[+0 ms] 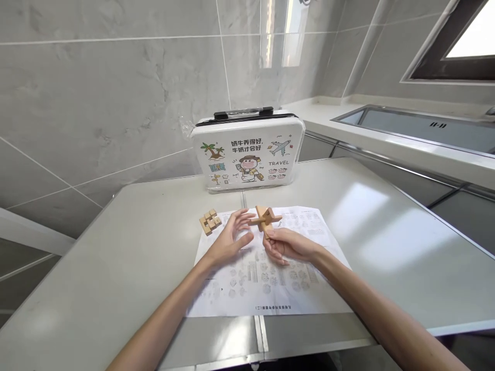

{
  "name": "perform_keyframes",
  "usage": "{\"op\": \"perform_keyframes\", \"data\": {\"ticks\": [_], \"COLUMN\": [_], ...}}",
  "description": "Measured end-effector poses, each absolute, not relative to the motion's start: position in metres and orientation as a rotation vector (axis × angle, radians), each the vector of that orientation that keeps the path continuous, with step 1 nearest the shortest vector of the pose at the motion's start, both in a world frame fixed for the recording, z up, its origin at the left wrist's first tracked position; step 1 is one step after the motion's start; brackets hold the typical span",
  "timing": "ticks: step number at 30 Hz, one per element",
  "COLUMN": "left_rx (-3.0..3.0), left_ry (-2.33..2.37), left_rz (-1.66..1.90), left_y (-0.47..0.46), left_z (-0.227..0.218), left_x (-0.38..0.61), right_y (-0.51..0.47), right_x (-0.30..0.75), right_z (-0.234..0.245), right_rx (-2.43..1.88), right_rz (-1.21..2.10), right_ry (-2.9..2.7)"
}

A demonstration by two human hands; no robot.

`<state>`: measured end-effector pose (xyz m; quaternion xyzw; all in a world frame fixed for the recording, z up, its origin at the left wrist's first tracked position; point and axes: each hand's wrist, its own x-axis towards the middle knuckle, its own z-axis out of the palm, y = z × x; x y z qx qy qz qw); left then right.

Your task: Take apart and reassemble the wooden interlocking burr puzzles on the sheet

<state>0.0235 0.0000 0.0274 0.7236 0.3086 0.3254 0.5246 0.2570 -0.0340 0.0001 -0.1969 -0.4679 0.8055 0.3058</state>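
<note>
A wooden interlocking puzzle (266, 216), made of crossed flat pieces, is held above a printed sheet. My right hand (288, 243) pinches its lower end between thumb and fingers. To its left, my left hand (234, 234) has its thumb and fingers apart, with the fingertips close to the puzzle's left arm; whether they touch it I cannot tell. Beneath both hands lies the white instruction sheet (247, 301), its printed diagrams upside down to me. Beside the sheet's upper left corner rests a second wooden puzzle (210, 222) of small blocks.
At the back stands a white cartoon-printed case (247, 159) in clear plastic wrap, near the grey tiled wall (116, 93). The light table (154, 232) has a seam down its middle. A counter with a sink (421, 126) runs along the right.
</note>
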Motion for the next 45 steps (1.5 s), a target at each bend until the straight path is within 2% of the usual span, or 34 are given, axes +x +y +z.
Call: {"op": "perform_keyframes", "data": {"ticks": [5,10,23,28,38,45], "left_rx": [1.386,1.357,1.586,1.767,1.965,2.02], "left_ry": [0.456,0.472,0.727,1.016,1.143,1.16], "left_rz": [0.59,0.627,0.971,0.929,0.97,0.836], "left_y": [-0.006,-0.008,-0.008,-0.014,-0.018,-0.017], "left_z": [0.034,0.036,0.011,0.01,0.005,0.002], "left_x": [0.034,0.029,0.029,0.032,0.035,0.034], "right_y": [-0.037,-0.032,-0.033,-0.032,-0.035,-0.037], "right_x": [0.247,0.236,0.23,0.229,0.228,0.23], "right_z": [0.008,0.01,-0.005,-0.013,-0.008,-0.009], "right_rx": [-0.314,-0.284,-0.704,-0.842,-1.038,-1.067], "right_rz": [2.292,2.345,1.902,1.735,1.328,1.292], "right_ry": [-1.333,-1.395,-1.041,-1.029,-1.191,-1.352]}}
